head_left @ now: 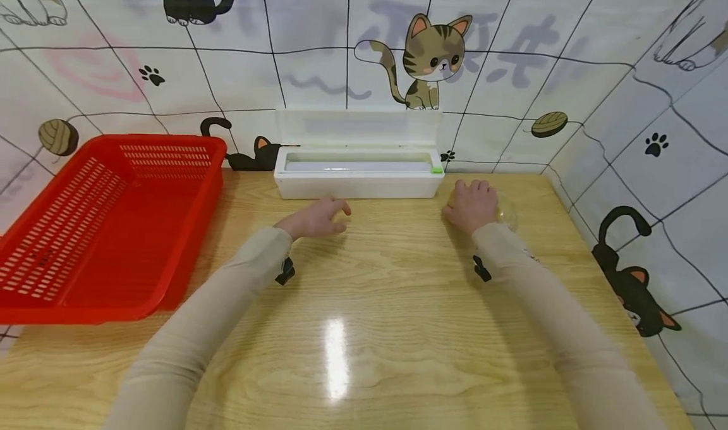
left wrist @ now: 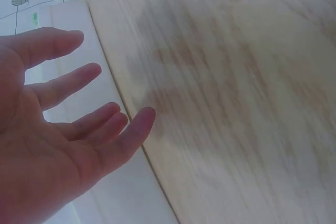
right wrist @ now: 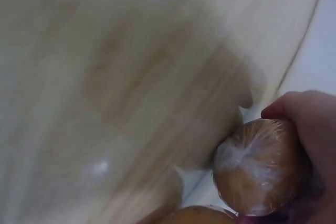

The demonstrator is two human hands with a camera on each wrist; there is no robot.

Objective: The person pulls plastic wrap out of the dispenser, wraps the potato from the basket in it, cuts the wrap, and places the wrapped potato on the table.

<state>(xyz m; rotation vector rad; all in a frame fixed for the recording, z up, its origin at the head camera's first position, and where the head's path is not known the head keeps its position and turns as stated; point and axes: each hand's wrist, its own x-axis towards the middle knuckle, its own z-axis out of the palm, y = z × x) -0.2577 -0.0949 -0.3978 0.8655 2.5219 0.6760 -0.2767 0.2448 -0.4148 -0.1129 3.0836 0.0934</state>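
My right hand [head_left: 471,205] grips a round orange-brown item wrapped in clear film [right wrist: 257,166], its kind not plain, at the right end of the white box. A second yellow-brown item [right wrist: 197,216] shows at the lower edge of the right wrist view, partly cut off. My left hand [head_left: 320,218] hovers in front of the box with nothing in it, fingers loosely bent and apart in the left wrist view. The long white cling film box [head_left: 358,186] stands against the back wall with its lid [head_left: 358,129] raised and a green slider [head_left: 436,170] on its right.
A red plastic basket [head_left: 122,253] stands on the left of the wooden table [head_left: 398,329]. Cat-printed sheeting [head_left: 313,69] covers the back and right sides close to the table's edges.
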